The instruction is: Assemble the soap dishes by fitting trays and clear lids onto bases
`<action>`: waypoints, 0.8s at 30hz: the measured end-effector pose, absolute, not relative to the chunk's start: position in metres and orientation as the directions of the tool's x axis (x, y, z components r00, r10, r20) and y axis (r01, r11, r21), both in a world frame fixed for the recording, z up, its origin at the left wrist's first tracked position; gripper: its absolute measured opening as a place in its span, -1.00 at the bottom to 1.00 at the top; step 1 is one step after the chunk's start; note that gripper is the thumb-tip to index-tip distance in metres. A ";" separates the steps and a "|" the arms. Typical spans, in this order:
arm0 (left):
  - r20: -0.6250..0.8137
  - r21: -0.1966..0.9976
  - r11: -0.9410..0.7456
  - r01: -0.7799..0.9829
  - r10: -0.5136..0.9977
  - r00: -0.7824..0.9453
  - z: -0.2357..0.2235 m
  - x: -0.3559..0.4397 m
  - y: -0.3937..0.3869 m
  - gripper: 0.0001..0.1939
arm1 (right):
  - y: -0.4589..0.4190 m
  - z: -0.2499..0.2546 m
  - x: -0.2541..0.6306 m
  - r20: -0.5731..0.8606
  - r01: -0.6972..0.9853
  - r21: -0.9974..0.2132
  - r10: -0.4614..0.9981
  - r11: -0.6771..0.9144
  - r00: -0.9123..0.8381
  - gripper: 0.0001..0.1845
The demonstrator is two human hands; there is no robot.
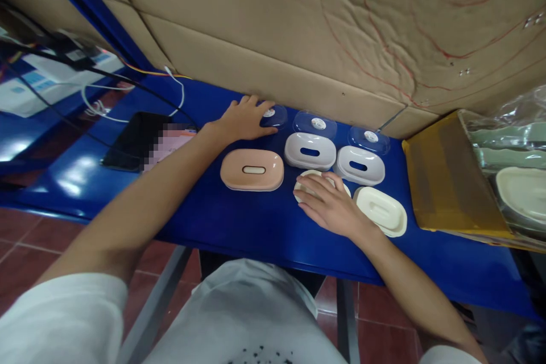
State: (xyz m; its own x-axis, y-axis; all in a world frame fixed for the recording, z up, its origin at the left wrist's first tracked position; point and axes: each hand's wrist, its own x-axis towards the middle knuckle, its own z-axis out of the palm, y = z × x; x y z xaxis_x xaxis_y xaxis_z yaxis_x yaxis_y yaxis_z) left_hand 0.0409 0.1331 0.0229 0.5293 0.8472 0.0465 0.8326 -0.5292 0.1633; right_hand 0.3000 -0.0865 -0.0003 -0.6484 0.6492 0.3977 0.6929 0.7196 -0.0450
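Note:
My left hand (246, 118) is at the back of the blue table, its fingers spread over the left end of a clear plastic lid (279, 117) with a round sticker. My right hand (326, 202) curls over a cream oval soap dish (346, 186), fingertips at its left rim, covering most of it. To the right lies another cream dish (381, 211). Behind are two white soap dishes, one on the left (294, 151) and one on the right (375, 169), each with a slot. A peach dish (232, 170) with a pale slot insert sits between my forearms.
Two more clear lids, a middle one (305, 120) and a right one (384, 144), lie along the cardboard wall (264, 23). An open carton (439, 176) holding wrapped dishes stands right. A black tablet-like object (132, 139) and a white cable (182, 94) are left.

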 end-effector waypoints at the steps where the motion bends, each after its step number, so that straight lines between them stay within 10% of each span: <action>1: 0.064 0.177 -0.537 0.825 0.842 0.535 0.026 0.041 0.131 -0.25 | -0.086 0.000 0.300 0.400 0.692 -0.048 0.649 0.720 -0.647 -0.76; 24: 0.272 0.198 -0.753 0.627 0.657 0.703 0.012 -0.015 -0.017 -0.22 | -0.083 0.005 0.298 0.363 0.718 -0.109 0.700 0.687 -0.615 -0.56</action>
State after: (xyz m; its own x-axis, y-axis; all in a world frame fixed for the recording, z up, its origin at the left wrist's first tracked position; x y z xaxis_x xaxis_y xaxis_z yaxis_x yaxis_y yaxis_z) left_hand -0.0148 -0.0171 0.0120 0.7033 0.6569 0.2718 0.6271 -0.7533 0.1981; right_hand 0.2981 -0.0831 0.0050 -0.6148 0.7002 0.3628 0.7184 0.6871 -0.1087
